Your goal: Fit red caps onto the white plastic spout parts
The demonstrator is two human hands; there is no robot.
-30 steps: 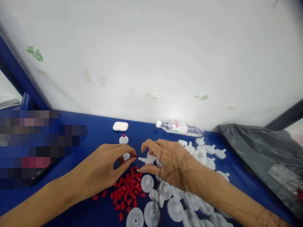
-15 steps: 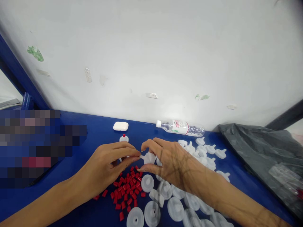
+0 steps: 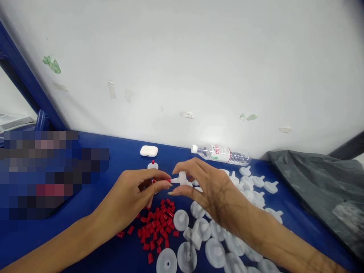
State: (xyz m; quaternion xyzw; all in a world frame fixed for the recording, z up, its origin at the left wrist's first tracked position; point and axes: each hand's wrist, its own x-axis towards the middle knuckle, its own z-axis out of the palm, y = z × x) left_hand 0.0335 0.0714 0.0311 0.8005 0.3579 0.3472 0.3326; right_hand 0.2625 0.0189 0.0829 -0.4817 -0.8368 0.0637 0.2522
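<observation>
My left hand (image 3: 139,189) pinches a small red cap (image 3: 168,181) between thumb and fingers. The cap meets the thin tip of a white plastic nozzle lid (image 3: 182,178); how far it is pushed on I cannot tell. Thumb and fingers of my right hand (image 3: 203,180) grip that lid by its wide base, spout pointing left. Below the hands lies a pile of loose red caps (image 3: 159,223). To its right spread many more white nozzle lids (image 3: 215,253), none of them visibly capped. Just behind my left hand, a lid with a red tip (image 3: 152,165) stands partly hidden.
A white rounded case (image 3: 149,151) and a clear plastic bottle (image 3: 221,153) lie at the back of the blue table (image 3: 93,151), near the white wall (image 3: 182,68). A dark grey plastic bag (image 3: 313,182) covers the right side. A pixelated patch hides the left.
The nozzle lid has turned onto its side in my right hand, its spout toward my left. A red cap now shows at its tip. The view has shifted slightly left.
</observation>
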